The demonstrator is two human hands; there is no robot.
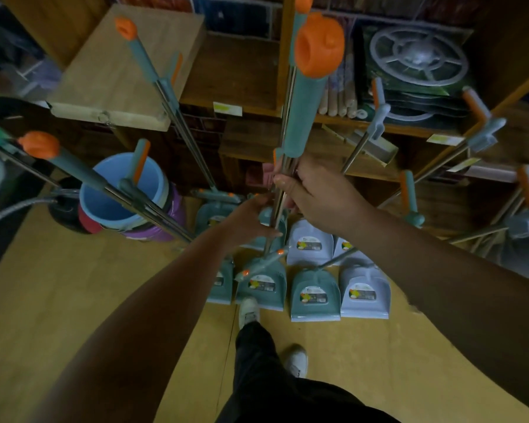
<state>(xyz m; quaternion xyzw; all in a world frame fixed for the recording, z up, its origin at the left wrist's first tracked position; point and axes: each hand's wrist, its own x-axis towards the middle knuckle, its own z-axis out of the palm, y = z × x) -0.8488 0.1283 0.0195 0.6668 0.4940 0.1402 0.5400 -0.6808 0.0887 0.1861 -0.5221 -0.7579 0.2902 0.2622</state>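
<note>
A long-handled broom and dustpan set stands upright in front of me, with a teal grip, an orange end cap and a metal pole. My right hand grips the metal pole just below the teal grip. My left hand reaches in lower down beside the same pole, fingers around or against it; the exact hold is hidden. The pole runs down to a teal dustpan on the floor.
Several teal and grey dustpans stand in rows on the yellow floor. More long handles lean left and right. Stacked buckets sit at left. Wooden shelves fill the back. My feet are close to the dustpans.
</note>
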